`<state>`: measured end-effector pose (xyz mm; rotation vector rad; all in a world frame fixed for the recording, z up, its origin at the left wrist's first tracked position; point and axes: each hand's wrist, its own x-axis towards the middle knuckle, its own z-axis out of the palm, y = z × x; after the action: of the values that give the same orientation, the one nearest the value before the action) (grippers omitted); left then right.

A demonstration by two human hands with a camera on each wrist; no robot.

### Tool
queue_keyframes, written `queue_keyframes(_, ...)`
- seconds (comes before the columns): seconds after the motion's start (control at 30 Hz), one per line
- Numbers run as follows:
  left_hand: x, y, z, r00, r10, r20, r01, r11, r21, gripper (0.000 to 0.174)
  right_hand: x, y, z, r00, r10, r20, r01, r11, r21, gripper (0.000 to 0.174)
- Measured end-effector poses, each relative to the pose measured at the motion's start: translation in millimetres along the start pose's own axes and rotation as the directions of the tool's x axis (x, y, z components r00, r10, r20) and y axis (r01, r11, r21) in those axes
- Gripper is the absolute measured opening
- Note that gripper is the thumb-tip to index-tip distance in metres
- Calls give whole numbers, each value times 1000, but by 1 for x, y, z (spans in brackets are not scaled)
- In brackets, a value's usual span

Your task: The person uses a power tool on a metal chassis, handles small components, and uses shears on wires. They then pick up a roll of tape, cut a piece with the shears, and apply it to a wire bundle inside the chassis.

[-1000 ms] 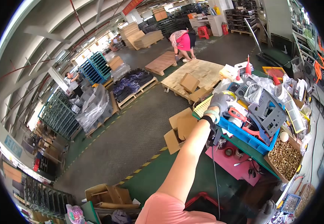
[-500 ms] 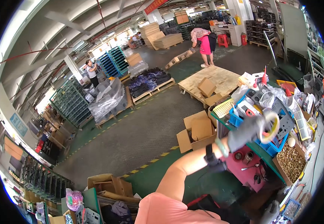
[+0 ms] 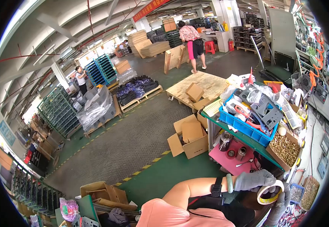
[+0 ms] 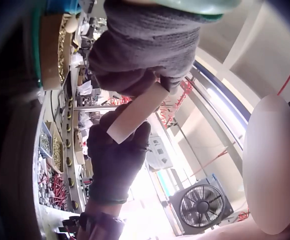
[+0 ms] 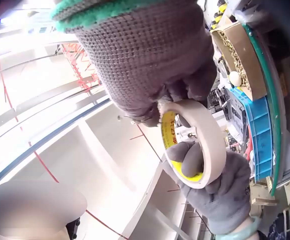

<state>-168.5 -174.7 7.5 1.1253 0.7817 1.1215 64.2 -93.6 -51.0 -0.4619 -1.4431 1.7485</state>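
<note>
A roll of cream masking tape [image 5: 216, 150] with a yellow inner core is between my two gloved hands. My left hand [image 3: 253, 179] holds it with fingers hooked through the ring, as the right wrist view shows. My right hand [image 3: 280, 208] grips the opposite edge of the roll; its fingertips are at the rim. Seen edge-on in the left wrist view, the tape's outer band [image 4: 137, 114] bridges the left hand [image 4: 145, 50] above and the right hand [image 4: 117, 160] below. Both hands wear grey knit gloves.
On the green-edged bench, a blue crate [image 3: 247, 128] holds tools and dark plates. A cardboard box of brass-coloured pieces [image 3: 285, 149] sits beside it. Below lies a pink shelf [image 3: 225, 159] with flasks. An open carton [image 3: 194, 145] stands on the floor; a person [image 3: 191, 38] handles a pallet beyond.
My left hand has left the blue crate, carrying the tape roll down and toward me to meet the right hand. The far person has straightened up, and the pallet there now stands on edge.
</note>
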Motion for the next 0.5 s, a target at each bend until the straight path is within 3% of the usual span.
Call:
queue_keyframes(0.07, -7, 0, 3, 999, -45, 10, 45, 999, -2, 49, -5, 5, -2, 999, 32, -15, -32, 999, 19, 49)
queue_keyframes(0.13, -11, -6, 7, 1000, -20, -2, 20, 1000, -20, 49, -7, 1, 16, 939, -56, -339, 71, 997, 30, 46)
queue_keyframes(0.17, -13, -10, 9, 1000, 6, -22, -7, 999, -38, 50, -11, -13, 21, 954, -14, -300, 45, 994, 96, 46)
queue_keyframes(0.23, -6, -22, 11, 999, 34, -4, -34, 999, -21, 47, -15, -10, 17, 941, -80, -330, 116, 989, 92, 47)
queue_keyframes(0.33, -1, -28, 19, 993, 63, -99, -62, 998, 14, 37, -20, 1, 14, 916, -123, -382, 166, 983, 82, 51)
queue_keyframes(0.43, 10, -31, 24, 976, 86, -199, -75, 995, 65, 37, -15, -4, 55, 881, -111, -461, 212, 962, 172, 51)
queue_keyframes(0.47, 10, -27, 24, 976, 56, -212, -38, 995, 90, 41, -12, 5, 57, 868, -209, -449, 263, 963, 59, 50)
queue_keyframes(0.5, 13, -32, 22, 955, 157, -250, -116, 978, 173, 42, -11, 2, 62, 845, -307, -438, 310, 948, -67, 48)
